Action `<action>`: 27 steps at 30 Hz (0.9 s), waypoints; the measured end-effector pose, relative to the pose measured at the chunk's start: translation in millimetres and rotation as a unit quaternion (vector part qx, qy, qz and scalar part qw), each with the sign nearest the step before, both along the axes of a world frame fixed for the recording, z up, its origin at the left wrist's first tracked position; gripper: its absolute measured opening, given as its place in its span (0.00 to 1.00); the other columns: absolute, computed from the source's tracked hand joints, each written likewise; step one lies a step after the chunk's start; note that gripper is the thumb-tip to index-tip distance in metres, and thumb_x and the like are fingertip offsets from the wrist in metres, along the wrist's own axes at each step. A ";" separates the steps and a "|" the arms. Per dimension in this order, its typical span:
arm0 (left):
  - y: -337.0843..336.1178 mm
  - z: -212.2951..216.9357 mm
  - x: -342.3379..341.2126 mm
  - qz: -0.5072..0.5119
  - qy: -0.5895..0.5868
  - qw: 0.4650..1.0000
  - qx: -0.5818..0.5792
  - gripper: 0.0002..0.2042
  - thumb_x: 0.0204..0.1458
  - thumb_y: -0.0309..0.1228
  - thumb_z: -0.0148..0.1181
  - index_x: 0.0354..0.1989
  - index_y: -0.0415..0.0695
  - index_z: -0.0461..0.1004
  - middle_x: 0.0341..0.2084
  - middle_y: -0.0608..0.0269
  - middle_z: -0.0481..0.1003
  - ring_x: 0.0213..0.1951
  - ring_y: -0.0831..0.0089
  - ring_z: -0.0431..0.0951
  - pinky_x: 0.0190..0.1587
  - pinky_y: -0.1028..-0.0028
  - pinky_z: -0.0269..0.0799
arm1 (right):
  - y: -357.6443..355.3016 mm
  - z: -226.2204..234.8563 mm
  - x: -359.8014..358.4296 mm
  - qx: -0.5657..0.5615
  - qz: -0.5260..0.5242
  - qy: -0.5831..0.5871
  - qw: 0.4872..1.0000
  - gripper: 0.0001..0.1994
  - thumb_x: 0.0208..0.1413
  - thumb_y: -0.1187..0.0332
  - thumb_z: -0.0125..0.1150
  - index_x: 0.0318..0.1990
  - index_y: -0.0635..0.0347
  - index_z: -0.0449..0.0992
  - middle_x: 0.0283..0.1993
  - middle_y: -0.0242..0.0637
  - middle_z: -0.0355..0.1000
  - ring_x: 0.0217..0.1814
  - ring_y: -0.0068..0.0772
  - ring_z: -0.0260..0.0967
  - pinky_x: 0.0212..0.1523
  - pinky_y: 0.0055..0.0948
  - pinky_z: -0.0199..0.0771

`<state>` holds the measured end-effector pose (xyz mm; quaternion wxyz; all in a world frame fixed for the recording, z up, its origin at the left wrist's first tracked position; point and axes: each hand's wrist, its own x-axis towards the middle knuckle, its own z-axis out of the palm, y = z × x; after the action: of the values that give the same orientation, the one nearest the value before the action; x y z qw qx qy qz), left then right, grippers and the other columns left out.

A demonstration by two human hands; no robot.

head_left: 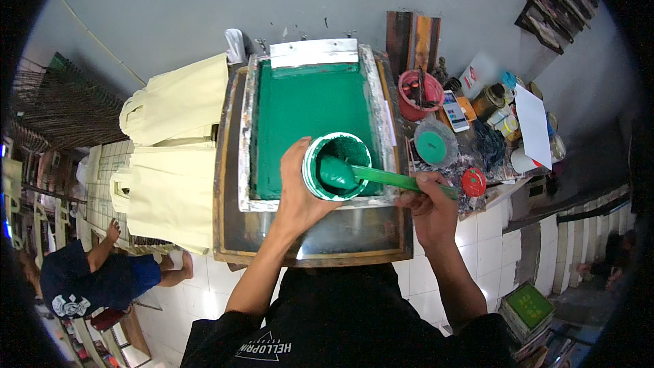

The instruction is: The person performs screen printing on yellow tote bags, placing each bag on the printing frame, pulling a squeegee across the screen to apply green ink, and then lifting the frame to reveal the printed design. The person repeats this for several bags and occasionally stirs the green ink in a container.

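Note:
My left hand (298, 194) grips a round tub (310, 176) with a white rim, tilted so its green-smeared inside shows. Between the fingers of my right hand (432, 208) is the handle of a green spatula (385, 177). Its broad end lies inside the tub, loaded with thick green ink (335, 172). Beneath both hands is a screen printing frame (246, 129), its pale edges stained and its mesh covered in green. A white squeegee (313, 52) rests across the frame's far end. The frame sits on a dark board (255, 232) with a wooden border.
Cream fabric bags (177, 174) lie stacked at left. On the right-hand table stand a red bucket (420, 95), a clear bowl of green ink (436, 146), a phone (455, 111), a red lid (473, 182) and several jars. A co-worker (102, 272) is at the lower left.

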<state>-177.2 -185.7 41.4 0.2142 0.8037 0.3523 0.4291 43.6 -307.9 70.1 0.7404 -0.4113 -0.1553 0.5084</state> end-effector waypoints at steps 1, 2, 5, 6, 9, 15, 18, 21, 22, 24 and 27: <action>5.0 -5.5 -7.8 0.001 -0.035 0.997 -0.064 0.54 0.29 0.29 0.83 0.67 0.38 0.52 0.59 0.43 0.65 0.60 0.56 0.70 0.65 0.62 0.65 | 6.1 5.9 -8.0 -0.002 -0.013 0.001 1.000 0.06 0.61 0.71 0.58 0.42 0.64 0.73 0.35 0.44 0.76 0.30 0.42 0.80 0.37 0.43 0.83; 9.7 -0.4 -12.3 0.007 -0.040 0.995 -0.087 0.54 0.30 0.29 0.82 0.67 0.37 0.52 0.58 0.44 0.66 0.60 0.56 0.70 0.64 0.62 0.65 | 11.6 9.3 -14.3 -0.003 -0.029 0.003 1.000 0.06 0.61 0.71 0.58 0.42 0.64 0.73 0.35 0.43 0.76 0.30 0.42 0.80 0.37 0.43 0.83; 24.9 15.4 -21.5 0.009 -0.080 0.981 -0.174 0.53 0.31 0.31 0.81 0.67 0.33 0.51 0.58 0.44 0.66 0.60 0.56 0.71 0.63 0.62 0.66 | 31.9 16.5 -23.2 0.000 -0.042 -0.049 0.998 0.07 0.61 0.70 0.59 0.42 0.64 0.73 0.36 0.42 0.77 0.29 0.40 0.80 0.36 0.43 0.84; 32.2 17.4 -23.9 0.008 -0.071 0.981 -0.183 0.53 0.31 0.30 0.81 0.67 0.33 0.51 0.58 0.44 0.67 0.60 0.55 0.71 0.63 0.62 0.66 | 39.6 20.1 -24.7 -0.001 -0.048 -0.057 0.997 0.07 0.61 0.70 0.59 0.42 0.64 0.73 0.36 0.42 0.77 0.29 0.40 0.80 0.36 0.43 0.84; 54.4 27.6 -28.1 0.022 -0.034 0.978 -0.205 0.53 0.31 0.29 0.80 0.67 0.32 0.51 0.57 0.43 0.67 0.59 0.54 0.71 0.62 0.63 0.66 | 64.0 28.6 -24.5 0.040 -0.050 -0.030 0.997 0.06 0.62 0.71 0.57 0.42 0.64 0.73 0.36 0.42 0.77 0.31 0.39 0.81 0.37 0.42 0.86; 95.4 53.6 -17.6 0.037 0.041 0.967 -0.247 0.47 0.30 0.31 0.80 0.62 0.31 0.59 0.53 0.38 0.72 0.57 0.44 0.72 0.61 0.57 0.68 | 116.0 34.8 -11.0 0.046 -0.076 -0.033 0.995 0.08 0.62 0.71 0.57 0.44 0.67 0.75 0.38 0.45 0.79 0.34 0.35 0.81 0.41 0.40 0.87; 103.8 44.0 -23.0 0.059 0.089 0.963 -0.248 0.43 0.30 0.31 0.79 0.58 0.33 0.64 0.50 0.37 0.73 0.56 0.40 0.72 0.60 0.56 0.69 | 148.3 34.2 -4.9 0.054 -0.110 -0.051 0.991 0.09 0.62 0.71 0.57 0.45 0.69 0.75 0.39 0.47 0.79 0.34 0.36 0.81 0.41 0.39 0.87; 100.6 56.7 -42.9 0.039 0.110 0.956 -0.270 0.41 0.30 0.30 0.78 0.58 0.35 0.65 0.50 0.39 0.74 0.55 0.41 0.73 0.59 0.56 0.69 | 179.7 16.3 2.5 0.051 -0.128 -0.148 0.979 0.10 0.63 0.71 0.57 0.46 0.70 0.74 0.40 0.50 0.79 0.39 0.40 0.82 0.42 0.38 0.86; 96.4 56.5 -48.2 0.041 0.103 0.957 -0.268 0.42 0.30 0.30 0.78 0.59 0.35 0.64 0.51 0.39 0.73 0.55 0.42 0.73 0.60 0.56 0.69 | 187.6 6.7 3.8 0.048 -0.134 -0.188 0.972 0.10 0.64 0.71 0.57 0.46 0.71 0.74 0.40 0.50 0.78 0.40 0.41 0.82 0.42 0.38 0.86; 85.3 60.9 -62.7 0.052 0.089 0.959 -0.264 0.44 0.30 0.30 0.79 0.61 0.34 0.63 0.53 0.40 0.71 0.56 0.44 0.73 0.60 0.57 0.69 | 204.4 -29.3 0.1 0.011 -0.147 -0.359 0.922 0.09 0.65 0.72 0.57 0.47 0.69 0.74 0.42 0.47 0.79 0.42 0.40 0.81 0.43 0.35 0.83; 73.8 58.9 -85.3 0.072 0.008 0.961 -0.266 0.48 0.29 0.30 0.80 0.63 0.33 0.59 0.55 0.41 0.69 0.56 0.47 0.73 0.61 0.57 0.67 | 212.7 -60.5 -25.0 0.019 -0.130 -0.670 0.731 0.09 0.63 0.76 0.58 0.49 0.66 0.75 0.45 0.47 0.78 0.43 0.44 0.79 0.46 0.37 0.81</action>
<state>-262.5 -112.0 100.3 0.3857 0.6935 0.5124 0.3283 18.6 -95.2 9.6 0.5112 -0.6474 -0.5653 -0.0029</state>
